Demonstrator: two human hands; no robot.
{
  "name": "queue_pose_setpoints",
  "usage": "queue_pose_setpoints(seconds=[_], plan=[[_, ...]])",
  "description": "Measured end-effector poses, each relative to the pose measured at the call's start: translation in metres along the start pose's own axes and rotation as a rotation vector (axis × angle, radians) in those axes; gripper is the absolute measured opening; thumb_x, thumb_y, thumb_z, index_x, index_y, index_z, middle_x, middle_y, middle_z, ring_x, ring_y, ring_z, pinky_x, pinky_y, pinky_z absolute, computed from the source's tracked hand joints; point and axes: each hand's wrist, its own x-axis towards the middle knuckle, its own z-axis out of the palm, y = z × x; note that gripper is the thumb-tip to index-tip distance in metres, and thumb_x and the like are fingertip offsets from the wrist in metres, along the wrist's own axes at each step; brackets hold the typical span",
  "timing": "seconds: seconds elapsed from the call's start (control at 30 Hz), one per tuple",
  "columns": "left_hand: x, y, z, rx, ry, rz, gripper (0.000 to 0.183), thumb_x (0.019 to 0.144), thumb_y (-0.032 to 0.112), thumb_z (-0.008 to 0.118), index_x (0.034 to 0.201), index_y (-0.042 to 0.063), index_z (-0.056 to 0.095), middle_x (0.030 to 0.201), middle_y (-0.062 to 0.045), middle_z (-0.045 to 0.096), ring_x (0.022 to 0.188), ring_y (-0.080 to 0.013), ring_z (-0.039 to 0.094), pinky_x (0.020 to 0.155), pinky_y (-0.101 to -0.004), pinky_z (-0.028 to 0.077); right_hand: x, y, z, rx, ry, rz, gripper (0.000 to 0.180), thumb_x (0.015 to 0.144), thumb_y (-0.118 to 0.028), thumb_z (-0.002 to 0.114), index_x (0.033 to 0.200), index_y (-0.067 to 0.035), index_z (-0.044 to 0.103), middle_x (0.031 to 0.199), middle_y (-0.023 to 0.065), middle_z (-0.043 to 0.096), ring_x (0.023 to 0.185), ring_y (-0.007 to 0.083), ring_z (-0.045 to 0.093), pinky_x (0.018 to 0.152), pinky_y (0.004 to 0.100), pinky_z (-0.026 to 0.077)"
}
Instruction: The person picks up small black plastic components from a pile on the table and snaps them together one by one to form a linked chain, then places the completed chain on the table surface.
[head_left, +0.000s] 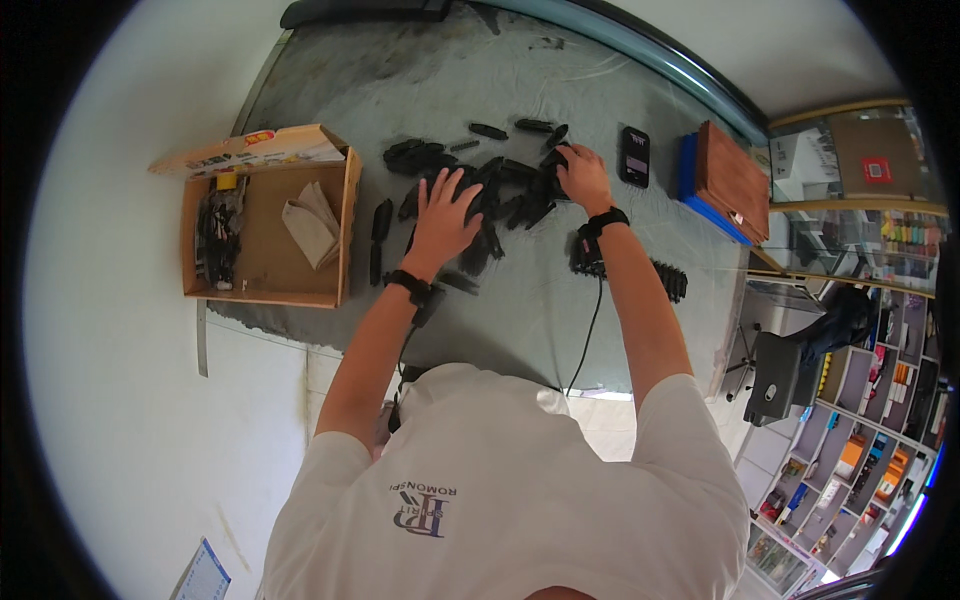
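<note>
A loose heap of small black elongated pieces (517, 172) lies on the grey tabletop; their exact kind is too dark to make out. My left hand (448, 221) rests palm down over the near left part of the heap, its fingers spread. At the heap's right edge, my right hand (583, 174) has its fingers bent against black pieces, and its grip is hidden. Close to my right wrist, more black pieces stand in a tight row (667, 281), partly covered by my forearm. Two black pieces (381, 221) lie end to end left of my left hand.
On the left stands an open cardboard box (262, 296) holding a folded cloth (311, 225) and bagged dark items (219, 240). To the right are a phone (635, 156) and a stack of brown and blue cloths (731, 184). Thin cables run from both wristbands. A glass case (847, 225) borders the right.
</note>
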Motion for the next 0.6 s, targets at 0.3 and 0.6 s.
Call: queue_pose_setpoints(seconds=[0.3, 0.6], plan=[[0.078, 0.005, 0.052, 0.093, 0.023, 0.095, 0.034, 0.096, 0.023, 0.076, 0.130, 0.016, 0.071, 0.157, -0.016, 0.051, 0.156, -0.0384, 0.035, 0.128, -0.0674, 0.017, 0.021, 0.003, 0.010, 0.022, -0.055, 0.139, 0.052, 0.096, -0.032, 0.072, 0.146, -0.021, 0.064, 0.149, 0.0107, 0.061, 0.141, 0.0358, 0.052, 0.123, 0.0549, 0.033], [0.094, 0.000, 0.068, 0.146, 0.090, 0.074, 0.029, 0.084, 0.020, 0.085, 0.111, 0.011, 0.077, 0.147, -0.013, 0.056, 0.152, -0.0341, 0.038, 0.129, -0.0674, 0.016, 0.021, 0.007, 0.009, 0.058, 0.009, 0.091, 0.045, 0.090, -0.036, 0.079, 0.132, -0.021, 0.069, 0.140, 0.0076, 0.065, 0.138, 0.0316, 0.055, 0.123, 0.0613, 0.031]])
